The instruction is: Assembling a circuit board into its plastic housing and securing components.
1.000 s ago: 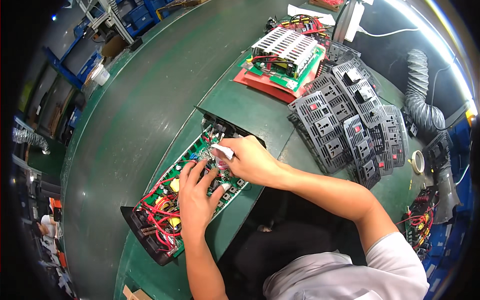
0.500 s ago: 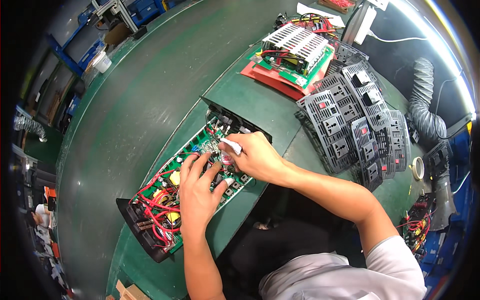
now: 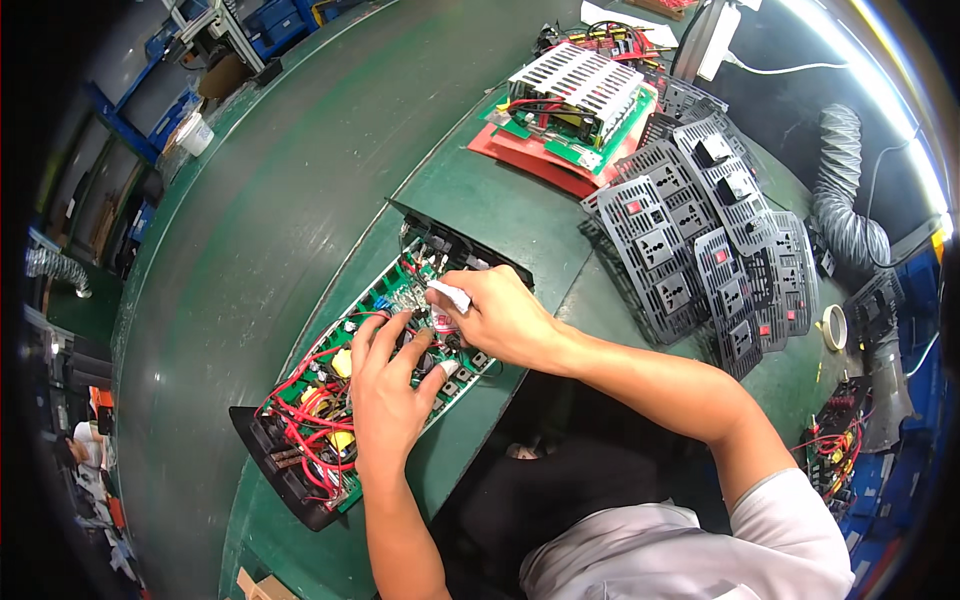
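Note:
A long green circuit board assembly [image 3: 470,378] with black end panels lies diagonally on the green bench. Red wires [image 3: 300,440] and yellow-wrapped parts crowd its near-left end. My left hand [image 3: 388,395] rests over the middle of the board, fingers spread and fingertips down among the components; a white wrap covers its thumb tip. Just right of it, my right hand [image 3: 500,315] is closed around a small pale bottle with red markings [image 3: 442,320], held tip-down over the board. A white wrap or folded piece [image 3: 452,294] shows at its fingers. The bottle's tip is hidden.
Grey slotted panels with sockets and red switches [image 3: 655,245] are piled at the right. Behind them, a white slotted metal casing [image 3: 575,85] sits on green boards and red sheets [image 3: 530,160]. A tape roll [image 3: 834,328] and another wired board [image 3: 840,440] lie far right.
The whole view has shifted slightly, so the bench items sit a little further left. Both hands keep nearly the same place on the board, the right still gripping the bottle.

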